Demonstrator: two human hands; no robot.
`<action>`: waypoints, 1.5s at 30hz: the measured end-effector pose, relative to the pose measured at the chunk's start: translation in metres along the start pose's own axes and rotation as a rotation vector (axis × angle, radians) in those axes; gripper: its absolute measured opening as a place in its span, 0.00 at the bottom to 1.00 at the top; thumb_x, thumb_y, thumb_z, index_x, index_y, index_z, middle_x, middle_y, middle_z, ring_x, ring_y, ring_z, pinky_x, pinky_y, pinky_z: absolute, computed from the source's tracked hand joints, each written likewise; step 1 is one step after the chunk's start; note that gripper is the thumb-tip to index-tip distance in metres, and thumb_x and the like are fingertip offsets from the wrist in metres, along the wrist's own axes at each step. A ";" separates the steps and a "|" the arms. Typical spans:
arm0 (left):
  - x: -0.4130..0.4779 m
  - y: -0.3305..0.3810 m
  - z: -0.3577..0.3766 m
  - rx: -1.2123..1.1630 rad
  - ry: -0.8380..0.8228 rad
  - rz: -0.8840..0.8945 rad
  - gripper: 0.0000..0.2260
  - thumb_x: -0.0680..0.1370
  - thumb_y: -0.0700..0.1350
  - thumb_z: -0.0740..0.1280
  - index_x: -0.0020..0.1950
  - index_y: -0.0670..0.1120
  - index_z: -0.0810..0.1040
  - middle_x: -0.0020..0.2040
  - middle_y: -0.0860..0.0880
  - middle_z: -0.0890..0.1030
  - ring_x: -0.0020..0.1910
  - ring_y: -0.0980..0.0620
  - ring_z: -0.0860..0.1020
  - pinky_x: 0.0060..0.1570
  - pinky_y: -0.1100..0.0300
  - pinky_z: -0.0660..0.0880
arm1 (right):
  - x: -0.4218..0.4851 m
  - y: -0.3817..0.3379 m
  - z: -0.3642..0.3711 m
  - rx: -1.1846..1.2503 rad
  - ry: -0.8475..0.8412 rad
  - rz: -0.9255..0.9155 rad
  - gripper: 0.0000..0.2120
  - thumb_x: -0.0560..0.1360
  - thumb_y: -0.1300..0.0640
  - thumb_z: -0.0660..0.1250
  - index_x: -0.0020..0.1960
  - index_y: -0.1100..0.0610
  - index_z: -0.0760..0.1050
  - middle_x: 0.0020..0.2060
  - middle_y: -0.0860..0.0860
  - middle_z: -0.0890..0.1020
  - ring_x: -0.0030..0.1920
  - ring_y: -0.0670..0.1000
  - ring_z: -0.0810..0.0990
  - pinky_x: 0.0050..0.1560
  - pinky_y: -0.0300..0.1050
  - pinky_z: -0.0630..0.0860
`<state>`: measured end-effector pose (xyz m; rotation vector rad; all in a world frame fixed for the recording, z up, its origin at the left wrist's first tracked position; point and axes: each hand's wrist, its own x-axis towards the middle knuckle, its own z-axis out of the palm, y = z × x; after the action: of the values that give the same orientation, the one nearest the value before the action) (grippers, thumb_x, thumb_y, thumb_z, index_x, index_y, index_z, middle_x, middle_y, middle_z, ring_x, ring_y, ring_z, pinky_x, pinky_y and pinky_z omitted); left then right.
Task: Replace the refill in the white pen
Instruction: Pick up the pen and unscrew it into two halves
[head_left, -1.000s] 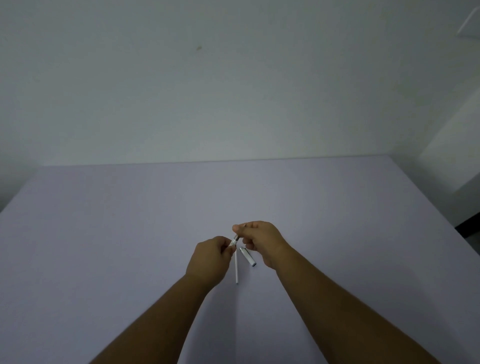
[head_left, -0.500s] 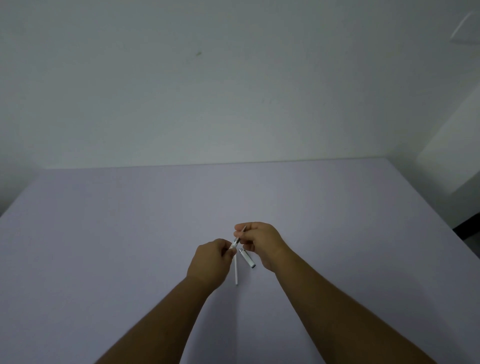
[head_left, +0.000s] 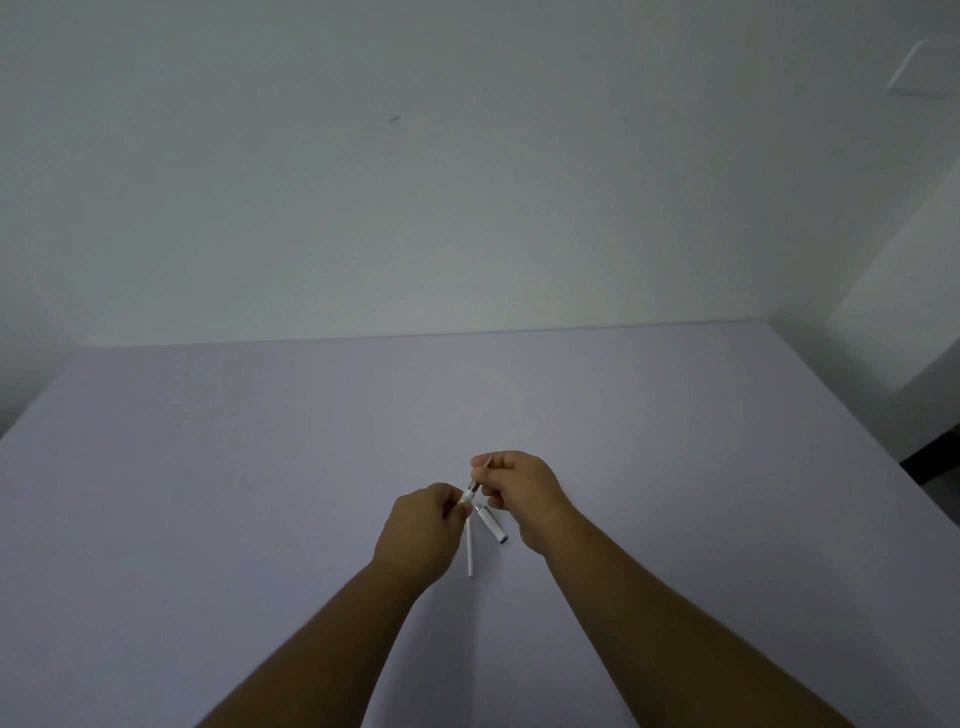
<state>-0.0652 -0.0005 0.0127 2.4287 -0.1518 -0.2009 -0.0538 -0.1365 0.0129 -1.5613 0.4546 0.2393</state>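
My left hand (head_left: 423, 530) is closed around the white pen barrel (head_left: 468, 493), whose metal-ringed end pokes out toward my right hand. My right hand (head_left: 517, 486) pinches a thin refill (head_left: 484, 467) that runs from its fingertips down into the barrel's open end. Both hands hover just above the table. On the table below them lie a thin white refill (head_left: 470, 551), pointing toward me, and a short white pen cap (head_left: 491, 524) with a dark end, angled to the right.
The pale lilac table (head_left: 260, 467) stretches wide around the hands, with its far edge against a plain white wall (head_left: 467, 182). The table's right edge drops off near a dark floor strip (head_left: 935, 457).
My right hand has lifted slightly away from the left, and more of the thin refill shows between the barrel end and my fingertips. The loose parts on the table have not moved.
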 end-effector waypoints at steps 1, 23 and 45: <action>0.000 0.000 0.000 0.000 -0.001 -0.001 0.10 0.79 0.48 0.62 0.50 0.44 0.79 0.36 0.51 0.77 0.29 0.59 0.71 0.30 0.69 0.65 | 0.001 0.000 0.000 0.030 -0.016 0.000 0.05 0.73 0.61 0.68 0.46 0.54 0.80 0.41 0.51 0.82 0.41 0.48 0.79 0.43 0.41 0.76; 0.004 0.002 -0.001 -0.076 -0.076 0.002 0.09 0.78 0.46 0.62 0.58 0.48 0.75 0.45 0.47 0.83 0.35 0.55 0.75 0.36 0.67 0.70 | 0.000 -0.010 -0.008 0.097 0.012 -0.064 0.09 0.73 0.63 0.67 0.49 0.52 0.81 0.45 0.53 0.82 0.43 0.49 0.76 0.42 0.39 0.74; 0.016 -0.035 0.025 -0.284 -0.199 -0.268 0.06 0.77 0.45 0.62 0.52 0.53 0.75 0.41 0.41 0.84 0.36 0.47 0.80 0.25 0.65 0.74 | 0.057 0.063 -0.021 -0.819 0.094 -0.028 0.09 0.73 0.63 0.64 0.51 0.60 0.79 0.51 0.60 0.82 0.54 0.59 0.79 0.57 0.50 0.75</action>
<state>-0.0526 0.0077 -0.0309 2.1357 0.1097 -0.5475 -0.0322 -0.1644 -0.0676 -2.3849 0.4285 0.3573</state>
